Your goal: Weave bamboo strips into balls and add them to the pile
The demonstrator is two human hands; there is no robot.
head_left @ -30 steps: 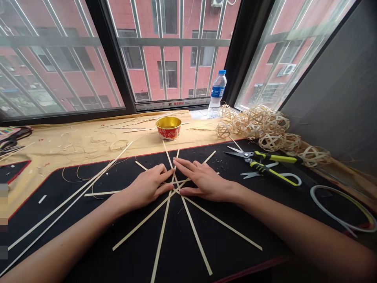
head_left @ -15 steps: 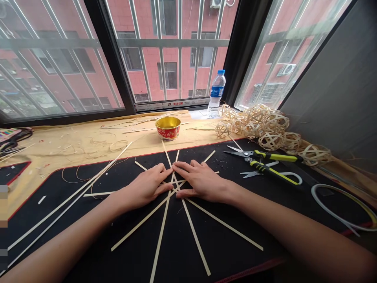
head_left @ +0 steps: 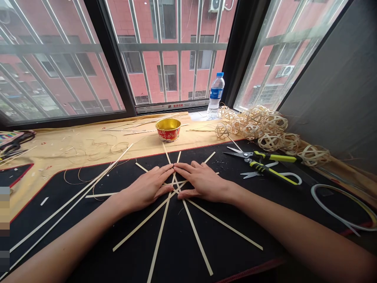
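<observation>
Several pale bamboo strips (head_left: 198,239) cross one another in a star on the black mat (head_left: 132,263). My left hand (head_left: 151,184) lies flat over the left side of the crossing, fingers stretched out and thumb on the strips. From the other side my right hand (head_left: 202,181) presses down, fingers extended, its fingertips meeting those of the left. Between the two thumbs the middle of the crossing shows, while the strips under the palms are hidden.
Behind the strips stands a red and gold tin bowl (head_left: 168,130). Pruning shears (head_left: 266,165) and scissors (head_left: 259,169) lie to the right, near woven bamboo balls (head_left: 262,122) and a coiled white band (head_left: 315,196). A water bottle (head_left: 216,96) stands by the window. Long strips (head_left: 73,200) lie at left.
Both hands stay on the crossing almost unmoved, fingertips still together. The view has tilted very slightly; the strips keep their star arrangement.
</observation>
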